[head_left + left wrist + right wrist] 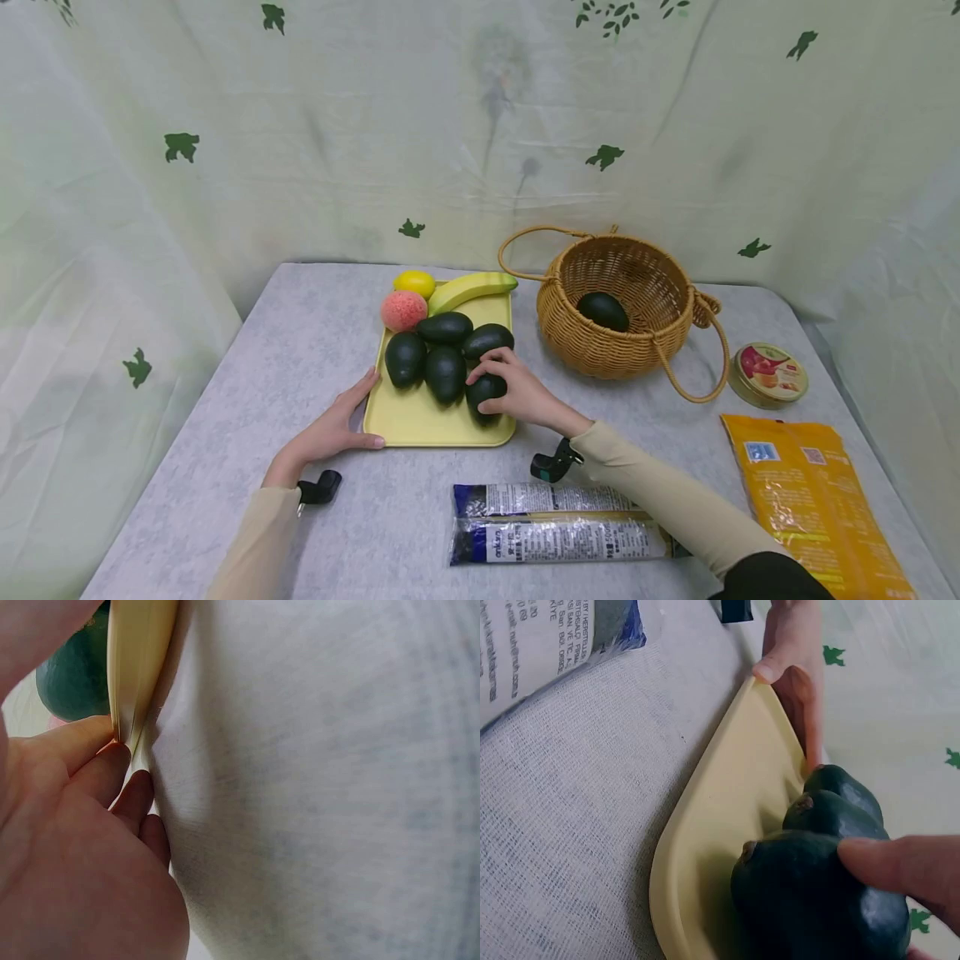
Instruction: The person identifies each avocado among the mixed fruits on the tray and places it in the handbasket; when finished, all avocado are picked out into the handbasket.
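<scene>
My right hand point(517, 390) grips a dark green avocado point(483, 407) at the near right of the yellow tray point(420, 427). In the right wrist view its thumb lies on that avocado point(802, 900). Several other avocados point(446, 375) sit close by on the tray, with a banana point(472, 289), a yellow lemon point(415, 283) and a pinkish-red round fruit point(404, 311) behind them. My left hand point(333, 429) touches the tray's left side with spread, fairly straight fingers, its thumb at the near left corner. Another avocado point(603, 311) lies inside the wicker basket point(592, 354).
Right of the tray stands the basket, its two loop handles point(723, 367) hanging outward. A round tin point(768, 375) and an orange packet point(821, 500) lie at the right. Clear-and-blue packages point(562, 540) lie in front, under the right forearm. Curtains surround the grey table point(300, 333).
</scene>
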